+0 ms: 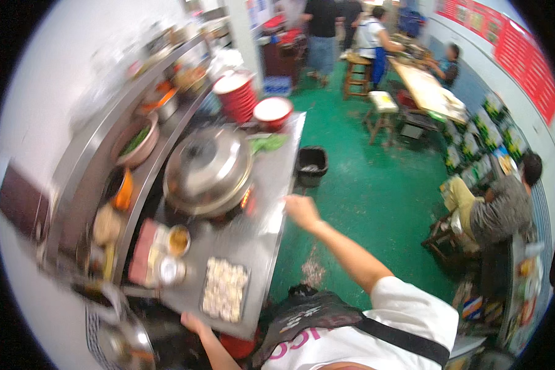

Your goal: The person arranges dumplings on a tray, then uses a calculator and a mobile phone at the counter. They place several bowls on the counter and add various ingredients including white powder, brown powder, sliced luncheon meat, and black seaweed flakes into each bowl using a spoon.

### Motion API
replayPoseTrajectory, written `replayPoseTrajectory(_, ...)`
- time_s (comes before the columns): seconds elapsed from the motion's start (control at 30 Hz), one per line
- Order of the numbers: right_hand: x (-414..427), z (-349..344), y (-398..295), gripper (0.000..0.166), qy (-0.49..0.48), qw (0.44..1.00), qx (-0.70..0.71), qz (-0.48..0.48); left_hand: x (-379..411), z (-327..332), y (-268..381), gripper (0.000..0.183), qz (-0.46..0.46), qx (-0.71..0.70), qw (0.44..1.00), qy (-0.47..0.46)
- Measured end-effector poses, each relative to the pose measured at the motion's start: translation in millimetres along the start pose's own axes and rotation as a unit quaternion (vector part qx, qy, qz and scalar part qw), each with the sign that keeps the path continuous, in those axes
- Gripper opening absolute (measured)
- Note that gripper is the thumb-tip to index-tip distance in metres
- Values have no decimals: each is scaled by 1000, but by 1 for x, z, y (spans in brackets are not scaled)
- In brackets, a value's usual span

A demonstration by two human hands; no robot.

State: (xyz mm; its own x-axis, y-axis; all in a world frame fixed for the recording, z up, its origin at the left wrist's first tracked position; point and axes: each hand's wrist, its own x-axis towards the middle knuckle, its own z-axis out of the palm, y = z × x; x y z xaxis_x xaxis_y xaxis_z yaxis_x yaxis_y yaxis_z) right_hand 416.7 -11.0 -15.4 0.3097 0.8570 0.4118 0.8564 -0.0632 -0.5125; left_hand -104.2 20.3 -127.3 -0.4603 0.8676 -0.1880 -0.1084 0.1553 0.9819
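My right hand is at the right edge of the stainless steel counter, its fingers curled; blur hides whether anything is in it. At the counter's near edge is my left hand, partly cut off from sight, and its grip cannot be made out. Between them lies a tray of pale, chunky food pieces. Farther along stands a large pot with a domed metal lid, an orange-red glow at its base. To the left are a jar with brown contents and a white-topped container.
Stacked red bowls stand at the counter's far end. A steel shelf holding basins runs along the left. A black bin stands on the green floor. One person sits at right; others are near a far table.
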Motion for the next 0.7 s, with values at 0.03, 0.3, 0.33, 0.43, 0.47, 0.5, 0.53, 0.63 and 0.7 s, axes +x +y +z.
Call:
replayPoseTrajectory(0.03,26,18,-29,22,-19,976,214,32,21,-27,-11,18,46,9,998,30)
replayPoseTrajectory(0.3,278,19,-124,48,0,973,-9,-232,64,94,19,29,192,201,943,183)
replayPoseTrajectory(0.33,300,30,-113,52,-50,963,-71,-255,50,128,30,28,162,195,948,193)
replayPoseTrajectory(0.43,339,68,-130,58,-183,913,-155,-330,7,139,42,30,165,184,934,259)
replayPoseTrajectory(0.47,345,83,-127,54,-185,909,-143,-344,-6,146,46,31,146,176,935,271)
replayPoseTrajectory(0.5,351,92,-128,51,-188,903,-129,-365,-21,152,47,31,121,168,935,287)
replayPoseTrajectory(0.53,356,94,-129,46,-203,900,-103,-372,-35,155,47,31,96,158,936,299)
replayPoseTrajectory(0.63,363,96,-124,30,-239,885,-61,-394,-71,166,41,32,25,124,937,326)
replayPoseTrajectory(0.7,368,105,-129,22,-240,870,-68,-425,-94,160,38,33,-13,95,934,345)
